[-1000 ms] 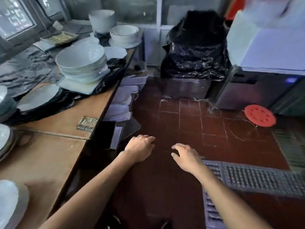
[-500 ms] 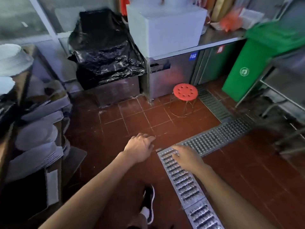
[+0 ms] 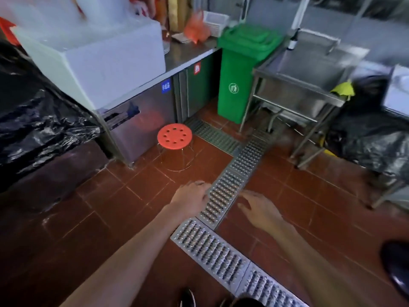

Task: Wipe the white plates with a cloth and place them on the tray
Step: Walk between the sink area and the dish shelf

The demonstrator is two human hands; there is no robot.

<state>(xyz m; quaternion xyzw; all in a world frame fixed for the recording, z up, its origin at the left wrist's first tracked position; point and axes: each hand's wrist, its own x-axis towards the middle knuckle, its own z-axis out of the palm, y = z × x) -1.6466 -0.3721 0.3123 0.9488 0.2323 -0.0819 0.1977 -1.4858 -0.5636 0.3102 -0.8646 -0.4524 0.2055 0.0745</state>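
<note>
Turning away from the plate shelves, the person faced the sink; left hand loosely curled, right hand spread, both empty; finding a cloth first seemed wise

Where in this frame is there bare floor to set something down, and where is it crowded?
Bare tile lies between the red stool, the black bags and the drain grate. Crowded: the green bin against the steel sink, and the cluttered counter.

Glossy red-brown tiles cover the floor. Studded bare-metal drain grating crosses it. At 12 o'clock, a red plastic stool; at 1 o'clock, a green plastic bin and brushed steel sink.
</note>
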